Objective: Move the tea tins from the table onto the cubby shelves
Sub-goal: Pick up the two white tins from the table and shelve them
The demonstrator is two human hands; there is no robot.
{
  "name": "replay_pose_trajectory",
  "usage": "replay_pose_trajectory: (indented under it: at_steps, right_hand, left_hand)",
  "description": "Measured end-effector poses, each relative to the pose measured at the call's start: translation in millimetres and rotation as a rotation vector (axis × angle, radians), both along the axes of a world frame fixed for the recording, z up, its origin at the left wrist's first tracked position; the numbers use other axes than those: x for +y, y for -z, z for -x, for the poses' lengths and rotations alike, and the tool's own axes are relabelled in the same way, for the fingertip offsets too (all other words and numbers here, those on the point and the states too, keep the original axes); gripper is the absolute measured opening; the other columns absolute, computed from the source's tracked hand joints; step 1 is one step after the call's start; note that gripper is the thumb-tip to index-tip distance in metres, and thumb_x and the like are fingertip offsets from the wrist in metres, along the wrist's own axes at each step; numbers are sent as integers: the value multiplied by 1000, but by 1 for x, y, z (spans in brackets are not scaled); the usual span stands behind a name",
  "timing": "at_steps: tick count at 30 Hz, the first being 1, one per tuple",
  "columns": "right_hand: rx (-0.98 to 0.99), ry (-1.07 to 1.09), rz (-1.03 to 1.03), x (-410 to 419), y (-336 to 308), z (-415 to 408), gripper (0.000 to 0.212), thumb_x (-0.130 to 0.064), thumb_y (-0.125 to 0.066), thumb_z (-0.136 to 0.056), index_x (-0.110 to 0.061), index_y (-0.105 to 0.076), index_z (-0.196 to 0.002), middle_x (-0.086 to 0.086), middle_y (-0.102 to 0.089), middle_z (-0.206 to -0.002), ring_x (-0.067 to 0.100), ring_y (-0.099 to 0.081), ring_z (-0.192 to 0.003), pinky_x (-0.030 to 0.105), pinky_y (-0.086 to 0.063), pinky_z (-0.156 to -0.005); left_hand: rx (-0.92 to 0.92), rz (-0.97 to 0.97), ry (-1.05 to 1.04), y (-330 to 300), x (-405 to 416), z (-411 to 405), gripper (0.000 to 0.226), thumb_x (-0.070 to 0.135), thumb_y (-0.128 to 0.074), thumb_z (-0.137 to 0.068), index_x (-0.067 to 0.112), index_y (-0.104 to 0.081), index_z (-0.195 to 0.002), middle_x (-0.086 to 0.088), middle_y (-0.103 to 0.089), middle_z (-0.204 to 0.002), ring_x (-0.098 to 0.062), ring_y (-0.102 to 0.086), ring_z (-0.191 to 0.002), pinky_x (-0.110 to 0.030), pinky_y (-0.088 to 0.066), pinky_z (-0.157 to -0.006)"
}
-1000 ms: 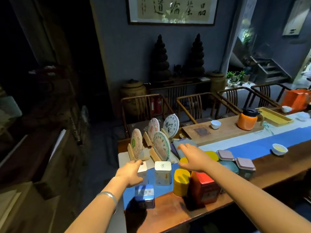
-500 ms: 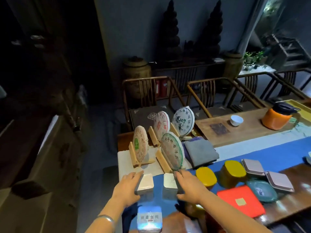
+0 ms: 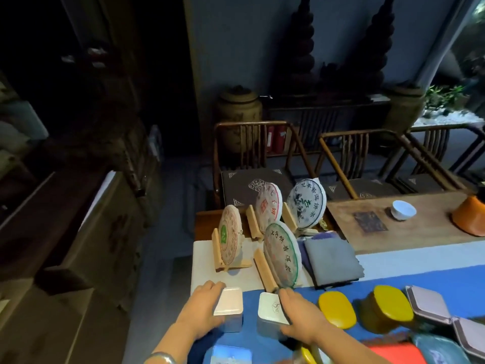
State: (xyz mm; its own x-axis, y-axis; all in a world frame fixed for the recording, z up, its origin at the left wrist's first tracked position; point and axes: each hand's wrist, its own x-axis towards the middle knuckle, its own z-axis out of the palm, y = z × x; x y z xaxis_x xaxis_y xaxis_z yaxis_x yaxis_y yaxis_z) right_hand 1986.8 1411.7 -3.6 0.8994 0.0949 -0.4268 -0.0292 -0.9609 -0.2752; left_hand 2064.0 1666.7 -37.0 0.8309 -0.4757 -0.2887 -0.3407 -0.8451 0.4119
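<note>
Two white-lidded square tea tins stand side by side on the blue table runner. My left hand wraps the left side of the left white tin. My right hand clasps the right side of the right white tin, which has a small emblem on its lid. Both tins rest on the cloth. Further right sit two yellow-lidded tins, grey-lidded tins, a red tin and a blue tin at the bottom edge. The cubby shelves are not clearly seen.
Several round tea cakes on wooden stands rise just behind the white tins. A folded grey cloth, a wooden tea tray with a white cup and an orange kettle lie right. Wooden chairs stand behind; dark furniture is on the left.
The view has tilted down and closer to the table. Both hands went from reaching over the tins to closing on the sides of the two white tins.
</note>
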Motion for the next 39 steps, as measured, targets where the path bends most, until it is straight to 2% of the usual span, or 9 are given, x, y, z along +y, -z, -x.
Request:
replay_pose_trajectory:
  at_steps: [7, 13, 16, 20, 24, 27, 31, 36, 39]
  right_hand:
    - [-76, -116, -136, 7, -24, -15, 50, -37, -64, -76, -18, -42, -117, 7, -52, -117, 22, -52, -106, 36, -47, -86]
    - [-178, -285, -285, 36, -68, -40, 60, -35, -69, -77, -21, -41, -128, 0, -48, -118, 15, -48, -107, 28, -42, -86]
    - [-246, -374, -363, 60, -93, -51, 64, -30, -72, -76, -22, -42, -132, 0, -50, -124, 14, -46, -113, 28, -39, -92]
    - [-300, -510, -402, 114, -125, -52, 77, -41, -73, -77, -25, -33, -140, -4, -46, -136, 14, -45, -122, 29, -39, -100]
    - [-311, -652, -490, 189, -162, -36, 72, -41, -78, -74, -29, -34, -130, -6, -52, -126, 4, -50, -106, 18, -47, -80]
    - [-329, -767, -596, 253, -187, -6, 64, -39, -80, -72, -27, -41, -122, -9, -55, -121, 2, -52, -107, 20, -51, -82]
    - [-341, -920, -716, 342, -216, 54, 61, -35, -82, -71, -23, -48, -120, -9, -57, -119, 6, -55, -109, 22, -52, -84]
    - [-281, -1118, -784, 448, -255, 153, 59, -43, -82, -67, -30, -46, -112, -23, -54, -103, -2, -54, -95, 11, -45, -72]
    - [-238, -1220, -851, 508, -275, 219, 59, -38, -83, -65, -29, -47, -112, -17, -56, -105, 5, -56, -100, 26, -53, -78]
  left_hand:
    - [-41, 95, -158, -38, 30, 2, 72, 45, -78, -68, 36, -42, -130, 8, -51, -126, -12, -47, -117, -28, -42, -96]
    - [-100, 120, -320, -88, 80, 25, 66, 44, -80, -67, 36, -50, -125, 12, -57, -122, -6, -49, -108, -19, -35, -86]
    - [-125, 187, -439, -115, 116, 56, 66, 42, -82, -67, 34, -52, -125, 12, -56, -123, -7, -50, -111, -20, -34, -90]
    - [-146, 254, -612, -155, 172, 107, 71, 38, -85, -65, 34, -52, -128, 15, -54, -127, -4, -47, -116, -18, -34, -94]
    - [-276, 254, -780, -199, 231, 180, 76, 44, -86, -61, 35, -51, -129, 19, -53, -124, -2, -49, -115, -19, -36, -91]
    - [-342, 336, -961, -228, 274, 252, 71, 41, -88, -61, 32, -50, -120, 13, -56, -116, -8, -55, -106, -25, -44, -87]
    - [-471, 482, -1201, -259, 324, 362, 59, 18, -93, -56, 15, -57, -103, -7, -66, -106, -23, -64, -100, -37, -53, -84]
    - [-526, 446, -1383, -302, 371, 507, 57, 20, -92, -56, 24, -59, -102, 4, -66, -103, -8, -64, -94, -18, -54, -72]
    - [-593, 422, -1463, -327, 394, 588, 50, 14, -90, -61, 23, -60, -101, 5, -68, -99, -8, -66, -89, -13, -49, -63]
